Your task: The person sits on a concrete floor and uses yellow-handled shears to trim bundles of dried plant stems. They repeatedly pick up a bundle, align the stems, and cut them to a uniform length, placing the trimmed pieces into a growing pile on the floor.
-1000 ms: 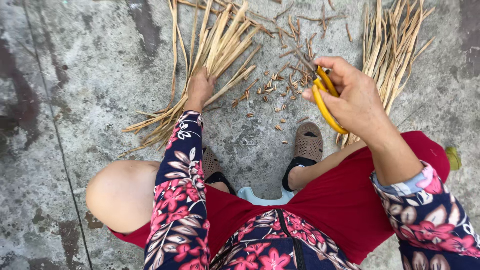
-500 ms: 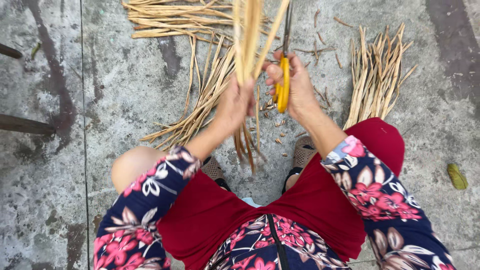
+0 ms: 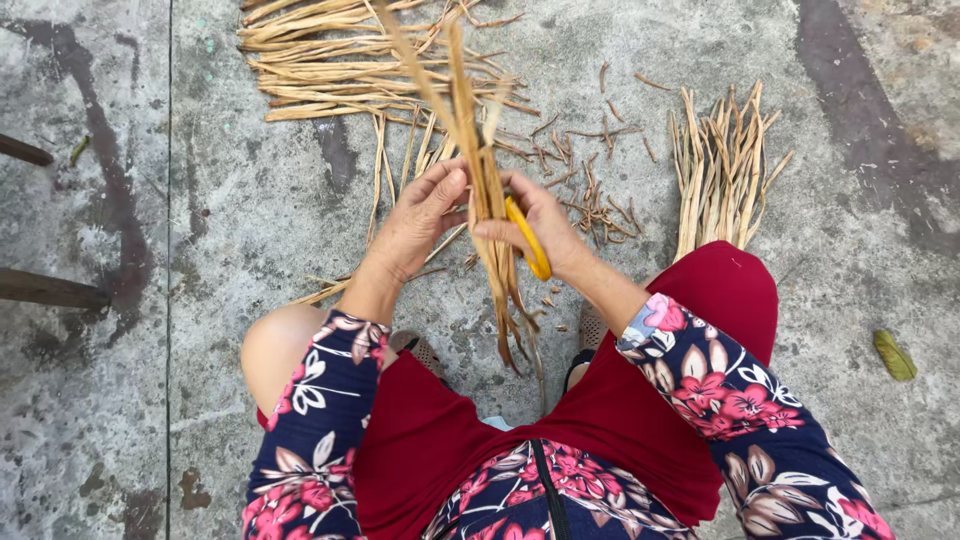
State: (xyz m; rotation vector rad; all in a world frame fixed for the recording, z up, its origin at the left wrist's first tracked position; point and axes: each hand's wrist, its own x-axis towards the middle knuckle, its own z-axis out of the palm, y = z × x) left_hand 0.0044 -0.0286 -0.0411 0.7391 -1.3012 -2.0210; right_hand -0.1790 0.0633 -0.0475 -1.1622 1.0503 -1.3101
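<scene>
two hands (image 3: 420,225), one yellow scissors (image 3: 528,240), three strip piles (image 3: 725,165)

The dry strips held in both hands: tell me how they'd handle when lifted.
The dry strips probably stay fairly stiff, standing straight above the left hand and right hand. Likely light. Snapped bits on the concrete suggest brittleness.

Lots of dry stuff lying around on the grey concrete floor (image 3: 250,250), which is pretty stained and blotchy. Big heap of straw-coloured stalks (image 3: 340,60) at the top, a tidier bundle of cut stalks (image 3: 725,165) off to the right, and little snipped bits (image 3: 590,190) scattered between them. Lone green leaf (image 3: 894,355) far right. Two dark wooden bars (image 3: 45,288) poke in from the left edge.
</scene>
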